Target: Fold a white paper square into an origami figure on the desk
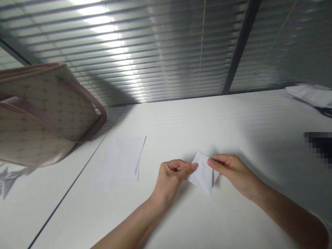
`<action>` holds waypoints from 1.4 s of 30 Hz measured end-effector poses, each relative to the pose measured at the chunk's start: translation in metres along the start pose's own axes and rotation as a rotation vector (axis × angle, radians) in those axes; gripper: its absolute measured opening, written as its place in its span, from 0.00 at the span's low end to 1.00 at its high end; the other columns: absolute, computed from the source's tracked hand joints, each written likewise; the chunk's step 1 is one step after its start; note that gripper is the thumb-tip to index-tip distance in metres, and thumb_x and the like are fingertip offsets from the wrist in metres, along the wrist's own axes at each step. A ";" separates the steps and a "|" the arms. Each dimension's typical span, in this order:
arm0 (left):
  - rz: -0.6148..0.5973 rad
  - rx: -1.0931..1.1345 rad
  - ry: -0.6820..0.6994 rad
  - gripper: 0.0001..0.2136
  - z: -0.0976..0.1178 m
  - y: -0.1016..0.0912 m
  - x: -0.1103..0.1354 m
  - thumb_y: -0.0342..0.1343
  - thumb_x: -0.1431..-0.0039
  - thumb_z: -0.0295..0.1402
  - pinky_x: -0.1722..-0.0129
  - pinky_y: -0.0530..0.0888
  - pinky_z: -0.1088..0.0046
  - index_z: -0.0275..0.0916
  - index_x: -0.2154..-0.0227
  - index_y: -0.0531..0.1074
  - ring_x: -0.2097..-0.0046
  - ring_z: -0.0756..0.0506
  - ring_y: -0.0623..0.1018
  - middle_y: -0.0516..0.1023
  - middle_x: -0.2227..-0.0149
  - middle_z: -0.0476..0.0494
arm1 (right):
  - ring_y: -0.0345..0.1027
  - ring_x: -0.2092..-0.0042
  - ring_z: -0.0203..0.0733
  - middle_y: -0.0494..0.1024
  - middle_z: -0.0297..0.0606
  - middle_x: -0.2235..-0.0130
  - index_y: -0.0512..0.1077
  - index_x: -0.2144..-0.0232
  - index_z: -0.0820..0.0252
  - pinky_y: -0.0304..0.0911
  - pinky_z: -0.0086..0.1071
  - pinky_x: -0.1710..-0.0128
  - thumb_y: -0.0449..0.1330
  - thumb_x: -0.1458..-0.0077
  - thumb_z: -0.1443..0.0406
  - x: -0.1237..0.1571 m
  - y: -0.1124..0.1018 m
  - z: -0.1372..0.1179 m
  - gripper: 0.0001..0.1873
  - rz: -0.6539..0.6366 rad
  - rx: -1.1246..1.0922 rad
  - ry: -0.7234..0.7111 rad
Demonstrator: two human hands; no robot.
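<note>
A small folded sheet of white paper [203, 174] is held between my two hands, just above the white table. Its top forms a point, and a layered flap hangs to a second point at the bottom. My left hand [174, 174] pinches its left edge, thumb on the front face. On the other side, my right hand [229, 167] grips the upper right edge between thumb and fingers. The fingers behind the paper are partly hidden. To the left of my left hand lies a stack of white paper sheets [119, 160].
A cream patterned handbag [46, 114] with pink handles stands at the left. Below it sits a folded paper piece [9, 180]. Crumpled white paper [310, 94] and a black item [324, 111] lie at the far right. Window blinds [155, 52] border the table's back; a seam [70, 190] crosses its left side.
</note>
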State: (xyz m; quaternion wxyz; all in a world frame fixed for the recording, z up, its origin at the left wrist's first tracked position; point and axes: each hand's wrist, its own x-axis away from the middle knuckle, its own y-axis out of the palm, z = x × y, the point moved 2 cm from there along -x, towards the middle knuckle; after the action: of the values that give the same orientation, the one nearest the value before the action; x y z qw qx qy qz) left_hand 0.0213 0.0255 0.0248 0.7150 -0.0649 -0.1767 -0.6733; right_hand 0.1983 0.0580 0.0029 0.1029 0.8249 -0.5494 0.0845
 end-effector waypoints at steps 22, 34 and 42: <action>-0.176 -0.075 -0.132 0.13 -0.015 0.016 0.000 0.72 0.62 0.38 0.74 0.70 0.76 0.32 0.80 0.78 0.76 0.50 0.74 0.79 0.78 0.44 | 0.57 0.77 0.32 0.68 0.30 0.80 0.72 0.78 0.63 0.52 0.27 0.79 0.66 0.56 0.54 -0.001 0.007 0.004 0.16 0.198 -0.004 -0.031; -0.187 -0.021 -0.168 0.18 -0.020 0.016 0.000 0.73 0.66 0.42 0.71 0.74 0.72 0.32 0.79 0.75 0.75 0.47 0.77 0.78 0.78 0.42 | 0.68 0.71 0.40 0.78 0.37 0.73 0.75 0.70 0.64 0.62 0.32 0.71 0.66 0.57 0.54 -0.006 0.008 0.007 0.18 0.177 -0.011 -0.027; -0.074 -0.106 -0.014 0.19 -0.022 0.014 -0.002 0.73 0.64 0.39 0.68 0.74 0.69 0.34 0.74 0.72 0.71 0.45 0.77 0.77 0.74 0.44 | 0.71 0.71 0.43 0.80 0.41 0.72 0.75 0.69 0.65 0.65 0.34 0.73 0.66 0.57 0.56 -0.008 0.007 0.005 0.17 0.194 0.111 -0.093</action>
State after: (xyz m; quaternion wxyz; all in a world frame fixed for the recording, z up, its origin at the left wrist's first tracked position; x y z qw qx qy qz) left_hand 0.0384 0.0211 0.0060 0.6839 -0.1007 -0.1481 -0.7072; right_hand 0.1886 0.0609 -0.0031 0.0228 0.7752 -0.6254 0.0862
